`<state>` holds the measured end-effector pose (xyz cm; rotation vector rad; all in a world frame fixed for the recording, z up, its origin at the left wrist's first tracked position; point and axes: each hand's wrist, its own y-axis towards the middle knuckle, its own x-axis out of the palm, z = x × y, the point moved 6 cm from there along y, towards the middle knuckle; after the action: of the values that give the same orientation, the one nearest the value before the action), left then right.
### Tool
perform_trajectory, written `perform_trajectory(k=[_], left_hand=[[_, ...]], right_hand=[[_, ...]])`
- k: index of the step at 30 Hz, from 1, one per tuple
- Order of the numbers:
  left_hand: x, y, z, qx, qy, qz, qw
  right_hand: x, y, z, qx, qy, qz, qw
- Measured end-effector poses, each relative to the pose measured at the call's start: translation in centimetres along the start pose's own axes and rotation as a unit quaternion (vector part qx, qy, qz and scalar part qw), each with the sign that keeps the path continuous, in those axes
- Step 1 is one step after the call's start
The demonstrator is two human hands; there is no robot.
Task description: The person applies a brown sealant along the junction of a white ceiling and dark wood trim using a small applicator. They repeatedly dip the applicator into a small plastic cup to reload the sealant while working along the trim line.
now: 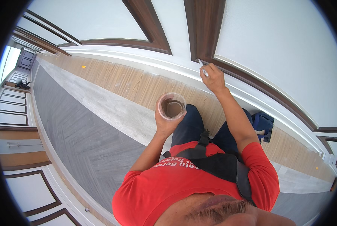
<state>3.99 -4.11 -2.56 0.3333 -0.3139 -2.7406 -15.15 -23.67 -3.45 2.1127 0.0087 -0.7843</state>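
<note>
My left hand (165,122) holds a clear plastic cup (172,106) with dark brown liquid in it, raised above my knees. My right hand (213,78) reaches forward and grips a small brush (202,66) whose tip touches the dark brown door frame (204,34) near its lower end, just above the white baseboard (168,67). I crouch in dark blue trousers and a red shirt, facing the wall.
A corridor floor with wood-look (130,84), pale (112,109) and grey (78,135) strips runs left to right. White walls with dark brown trim surround it. A blue object (263,123) lies by my right leg. A far person sits at the corridor's end (22,85).
</note>
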Motion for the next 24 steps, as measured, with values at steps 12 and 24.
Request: perform_trajectory(k=[12,24], left_hand=[[0.08,0.13,0.24,-0.002,-0.001,0.0,1.0],[-0.15,0.04,0.27,-0.004,0.003,0.0,1.0]], right_hand=[[0.28,0.27,0.09,0.001,0.008,-0.002,1.0],[-0.45,0.2,-0.47,-0.008,-0.003,0.008,1.0]])
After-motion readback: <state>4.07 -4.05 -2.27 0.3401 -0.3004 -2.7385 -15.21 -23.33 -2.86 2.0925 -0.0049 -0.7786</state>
